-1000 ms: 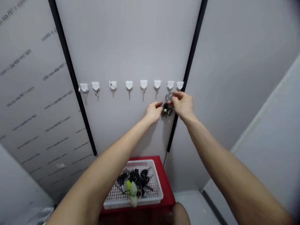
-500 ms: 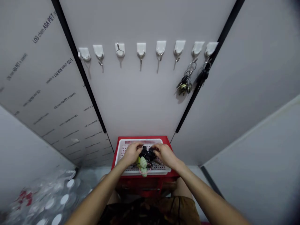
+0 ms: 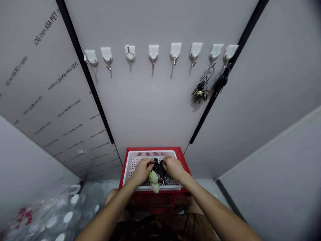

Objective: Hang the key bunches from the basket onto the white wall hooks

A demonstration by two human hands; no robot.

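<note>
A white perforated plastic basket holds a dark cluster of keys. A pale green, ridged charm hangs over the basket's near side, with a pink loop beside it. My left hand reaches in from the left, its fingertips pinched at the left side of the dark cluster. From the other side, my right hand has its fingers curled and closed on the cluster's right part. The exact pieces between the fingers are small and partly covered.
The basket rests on a red stool against a white panel. A row of white adhesive hooks runs across the panel; key bunches hang from the two rightmost. Plastic-wrapped bottles stand at lower left.
My right hand has turned inward, its fingers now more tightly curled. The left hand stays beside the keys. The whole view has shifted slightly.
</note>
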